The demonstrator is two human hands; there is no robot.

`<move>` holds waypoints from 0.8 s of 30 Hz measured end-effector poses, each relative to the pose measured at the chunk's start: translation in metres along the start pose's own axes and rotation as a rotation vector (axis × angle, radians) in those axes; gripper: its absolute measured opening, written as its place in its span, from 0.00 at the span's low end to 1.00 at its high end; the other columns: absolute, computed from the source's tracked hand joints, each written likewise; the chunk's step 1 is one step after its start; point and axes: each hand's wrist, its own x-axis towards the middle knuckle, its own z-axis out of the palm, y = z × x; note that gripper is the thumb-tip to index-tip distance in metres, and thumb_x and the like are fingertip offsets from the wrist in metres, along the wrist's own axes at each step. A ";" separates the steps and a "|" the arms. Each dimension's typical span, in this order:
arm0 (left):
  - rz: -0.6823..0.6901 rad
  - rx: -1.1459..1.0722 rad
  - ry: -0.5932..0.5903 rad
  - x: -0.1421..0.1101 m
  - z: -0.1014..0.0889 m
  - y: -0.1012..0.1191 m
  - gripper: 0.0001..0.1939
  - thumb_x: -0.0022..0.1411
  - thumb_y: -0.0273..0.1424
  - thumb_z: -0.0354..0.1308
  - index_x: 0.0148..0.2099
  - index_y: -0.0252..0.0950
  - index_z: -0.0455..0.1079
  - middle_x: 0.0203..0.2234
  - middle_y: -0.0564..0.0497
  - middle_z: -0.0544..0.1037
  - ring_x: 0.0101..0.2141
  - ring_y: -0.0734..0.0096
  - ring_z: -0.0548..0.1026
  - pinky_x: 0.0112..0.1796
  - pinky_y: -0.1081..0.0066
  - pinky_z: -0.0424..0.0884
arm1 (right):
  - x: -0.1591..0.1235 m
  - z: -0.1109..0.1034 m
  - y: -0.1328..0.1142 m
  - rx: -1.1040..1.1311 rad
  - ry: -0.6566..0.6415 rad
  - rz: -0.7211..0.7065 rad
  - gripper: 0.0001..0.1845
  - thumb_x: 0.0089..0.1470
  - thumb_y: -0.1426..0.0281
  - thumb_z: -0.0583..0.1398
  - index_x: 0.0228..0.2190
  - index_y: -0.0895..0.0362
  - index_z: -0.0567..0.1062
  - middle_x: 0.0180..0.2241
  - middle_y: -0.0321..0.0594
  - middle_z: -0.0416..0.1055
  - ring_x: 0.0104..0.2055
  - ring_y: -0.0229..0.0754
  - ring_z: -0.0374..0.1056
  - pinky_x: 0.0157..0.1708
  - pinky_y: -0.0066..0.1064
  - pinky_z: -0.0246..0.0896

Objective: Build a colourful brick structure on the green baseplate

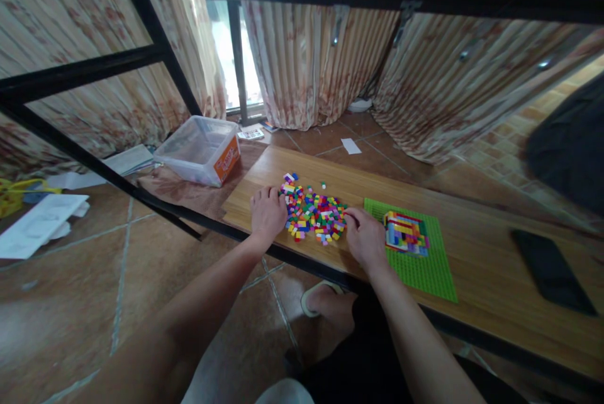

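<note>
A pile of several small coloured bricks (314, 210) lies on the wooden table (476, 253). My left hand (267, 213) rests at the pile's left edge with its fingers curled loosely on the tabletop. My right hand (365, 237) sits at the pile's right edge, its fingers pinched at the bricks; what they hold is too small to see. Just right of that hand lies a green baseplate (427, 272) carrying a multicoloured brick build (406, 232).
A black phone (552, 270) lies on the table at the right. A clear plastic box (201, 149) stands on the floor beyond the table's left end. Papers (40, 221) are scattered on the tiled floor at the left. Black frame bars (94, 165) cross in front.
</note>
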 end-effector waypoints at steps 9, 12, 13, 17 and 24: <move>0.003 0.001 0.007 0.000 0.002 -0.001 0.18 0.71 0.35 0.43 0.52 0.36 0.71 0.51 0.41 0.75 0.52 0.51 0.69 0.53 0.55 0.63 | 0.009 0.011 -0.008 0.077 -0.049 -0.030 0.14 0.59 0.64 0.56 0.35 0.53 0.82 0.34 0.42 0.79 0.36 0.45 0.73 0.39 0.35 0.64; 0.009 0.005 0.014 0.000 0.002 -0.001 0.18 0.71 0.35 0.43 0.52 0.36 0.71 0.51 0.41 0.75 0.52 0.52 0.69 0.53 0.55 0.63 | 0.015 0.014 -0.012 0.099 -0.075 -0.038 0.13 0.58 0.64 0.58 0.36 0.53 0.82 0.37 0.42 0.80 0.38 0.45 0.74 0.41 0.36 0.65; 0.009 0.004 0.013 0.000 0.001 -0.001 0.18 0.71 0.35 0.43 0.52 0.36 0.71 0.50 0.41 0.75 0.52 0.52 0.69 0.53 0.55 0.63 | 0.016 0.014 -0.013 0.112 -0.069 -0.036 0.13 0.58 0.64 0.58 0.37 0.53 0.82 0.38 0.42 0.81 0.39 0.46 0.74 0.42 0.36 0.65; 0.011 -0.009 0.012 0.000 0.001 -0.001 0.18 0.71 0.35 0.43 0.52 0.36 0.71 0.50 0.41 0.75 0.52 0.51 0.69 0.53 0.55 0.63 | 0.008 0.004 -0.007 0.145 0.007 0.004 0.15 0.59 0.63 0.56 0.36 0.54 0.82 0.36 0.43 0.80 0.37 0.45 0.74 0.40 0.36 0.65; 0.002 -0.006 0.000 0.000 0.001 -0.001 0.18 0.71 0.35 0.43 0.52 0.37 0.71 0.51 0.41 0.75 0.52 0.51 0.69 0.53 0.55 0.63 | -0.041 -0.007 0.001 0.156 -0.029 0.025 0.14 0.60 0.64 0.56 0.35 0.54 0.81 0.34 0.42 0.77 0.34 0.43 0.71 0.36 0.34 0.65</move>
